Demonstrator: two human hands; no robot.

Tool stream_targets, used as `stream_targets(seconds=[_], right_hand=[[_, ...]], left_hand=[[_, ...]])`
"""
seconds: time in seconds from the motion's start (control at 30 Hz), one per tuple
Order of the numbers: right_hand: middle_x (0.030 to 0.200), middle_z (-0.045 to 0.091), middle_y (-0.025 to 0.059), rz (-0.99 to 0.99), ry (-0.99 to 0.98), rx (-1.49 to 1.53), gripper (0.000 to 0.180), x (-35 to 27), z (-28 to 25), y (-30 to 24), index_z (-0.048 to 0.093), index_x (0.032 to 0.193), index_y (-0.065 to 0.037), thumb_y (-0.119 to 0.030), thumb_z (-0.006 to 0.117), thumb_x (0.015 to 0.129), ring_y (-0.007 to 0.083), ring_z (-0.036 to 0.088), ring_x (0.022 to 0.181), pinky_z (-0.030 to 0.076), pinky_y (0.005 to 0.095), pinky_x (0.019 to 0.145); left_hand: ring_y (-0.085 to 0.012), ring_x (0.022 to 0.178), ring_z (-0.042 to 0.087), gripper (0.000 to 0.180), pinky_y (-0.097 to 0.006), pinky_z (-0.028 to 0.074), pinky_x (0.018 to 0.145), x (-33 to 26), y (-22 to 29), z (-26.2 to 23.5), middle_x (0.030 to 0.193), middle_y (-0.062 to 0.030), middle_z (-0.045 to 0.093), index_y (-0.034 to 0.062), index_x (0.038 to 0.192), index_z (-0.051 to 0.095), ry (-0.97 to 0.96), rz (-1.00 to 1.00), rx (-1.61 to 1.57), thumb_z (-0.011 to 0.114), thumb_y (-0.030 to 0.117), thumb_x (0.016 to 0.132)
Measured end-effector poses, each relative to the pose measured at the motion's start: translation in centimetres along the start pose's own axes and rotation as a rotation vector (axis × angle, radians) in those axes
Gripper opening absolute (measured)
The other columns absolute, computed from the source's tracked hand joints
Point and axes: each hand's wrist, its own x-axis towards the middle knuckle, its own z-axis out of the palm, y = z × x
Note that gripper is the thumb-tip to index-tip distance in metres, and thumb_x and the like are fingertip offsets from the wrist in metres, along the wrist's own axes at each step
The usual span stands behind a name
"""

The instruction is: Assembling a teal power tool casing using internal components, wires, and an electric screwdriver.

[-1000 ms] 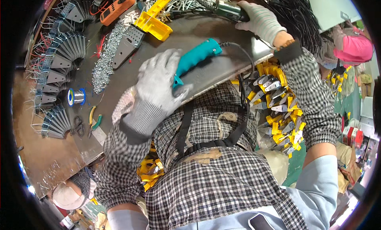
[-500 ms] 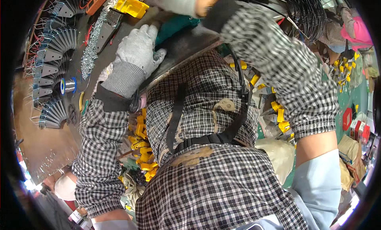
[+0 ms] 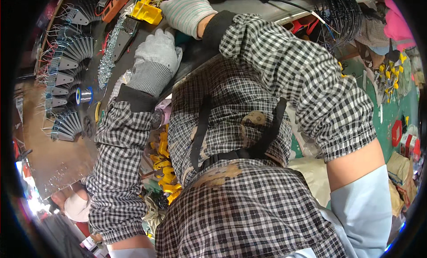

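My left hand (image 3: 156, 54), in a grey knit glove, lies at the near edge of the dark worktop (image 3: 195, 53). Its fingers point away from me, stretched out, with the thumb close alongside. Just right of its fingertips, a dark teal piece (image 3: 181, 38) shows only in part. Beyond it, my right hand (image 3: 187, 14), in a pale striped glove, is curled beside a yellow bin (image 3: 147, 13). The right fingertips are turned away, so whatever they hold is hidden.
At left stand rows of grey finned metal parts (image 3: 78, 46) with thin wires, and a solder wire spool (image 3: 84, 96). A strip of small silvery pieces (image 3: 106, 64) lies nearer. An orange meter (image 3: 116, 5) is at the back. Black cable coils (image 3: 342, 18) and red-handled pliers (image 3: 307, 26) are at right.
My right hand has moved left and nearer, toward the left hand. The left thumb has drawn in against the hand. Less of the teal piece shows. The whole view has shifted slightly.
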Motion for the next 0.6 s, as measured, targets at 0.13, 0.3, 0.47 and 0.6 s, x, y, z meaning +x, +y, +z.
stream_targets(seconds=[0.13, 0.3, 0.47, 0.6], right_hand=[[0.102, 0.072, 0.0149, -0.036, -0.006, -0.048, 0.027, 0.9, 1.0, 0.9, 0.071, 0.11, -0.007, -0.018, 0.057, 0.09, 0.0304, 0.07, 0.095, 0.057, 0.0417, 0.078], [0.096, 0.073, 0.0132, -0.09, 0.157, 0.254, 0.025, 1.6, 1.3, 7.3, 0.073, 0.103, -0.007, -0.019, 0.057, 0.089, 0.029, 0.07, 0.086, 0.056, 0.0394, 0.075], [0.074, 0.066, 0.015, 0.029, 0.036, 0.598, 0.029, -1.7, -2.7, 11.9, 0.07, 0.093, -0.001, -0.027, 0.058, 0.091, 0.0282, 0.064, 0.07, 0.048, 0.0389, 0.066], [0.066, 0.058, 0.0032, 0.072, -0.139, 0.864, 0.026, -3.0, -3.4, 12.4, 0.071, 0.092, -0.001, -0.024, 0.059, 0.092, 0.0128, 0.05, 0.059, 0.04, 0.0298, 0.055]], left_hand=[[-0.0284, 0.112, 0.059, 0.046, -0.044, 0.052, 0.091, 0.3, -0.3, 0.3, 0.117, -0.0123, 0.059, 0.0055, 0.124, 0.051, 0.102, -0.008, -0.015, 0.059, 0.038, 0.092], [-0.0383, 0.103, 0.06, 0.039, -0.044, 0.048, 0.088, 0.8, -1.7, 1.9, 0.107, -0.0213, 0.061, 0.003, 0.119, 0.052, 0.33, 0.173, -0.287, 0.062, 0.027, 0.09], [-0.0268, 0.104, 0.062, 0.049, -0.035, 0.047, 0.093, 1.5, -4.5, 0.4, 0.113, -0.0158, 0.063, 0.0041, 0.128, 0.053, -0.07, 0.167, -0.722, 0.065, 0.034, 0.091], [-0.019, 0.105, 0.058, 0.055, -0.033, 0.045, 0.095, 2.5, -6.1, 0.8, 0.113, -0.011, 0.062, 0.0039, 0.131, 0.051, -0.24, 0.188, -0.847, 0.066, 0.039, 0.091]])
